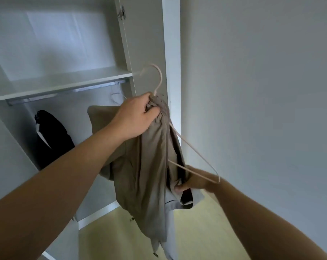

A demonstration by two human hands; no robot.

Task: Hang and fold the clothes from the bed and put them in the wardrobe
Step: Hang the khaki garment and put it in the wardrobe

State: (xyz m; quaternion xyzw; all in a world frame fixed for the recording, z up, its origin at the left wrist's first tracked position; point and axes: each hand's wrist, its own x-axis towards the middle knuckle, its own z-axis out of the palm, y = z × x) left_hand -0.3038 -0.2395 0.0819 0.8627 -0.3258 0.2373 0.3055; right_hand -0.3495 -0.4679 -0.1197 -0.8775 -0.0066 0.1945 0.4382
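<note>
Taupe cloth fills the middle of the view: the garment (151, 166) hangs bunched from a pale pink wire hanger (194, 150), held up in the air in front of the open wardrobe (166, 44), just right of its opening. The left hand (136, 117) grips the gathered top of the garment right under the hanger's hook, its fingers (151, 109) curled tight into the folds. The right hand (192, 182) is lower and to the right, fingers closed on a lower fold of the cloth with the thumb pressing from below. The hanger's bottom bar crosses in front of this hand; whether it touches the hand I cannot tell. One shoulder of the hanger sticks out bare to the right, outside the fabric.

A paler grey part of the garment shows below the right hand, with a small dark mark on it that is too small to read.

Inside the wardrobe a white shelf (65, 81) runs across, with a metal rail (65, 92) just under it. A black garment (52, 139) hangs below the rail on the left. A thin white hanger (115, 94) hangs near the rail's right end. A metal hinge (122, 13) sits high on the door panel. Pale yellow-green floor (196, 231) lies below, and a plain grey wall (252, 91) stands to the right.
</note>
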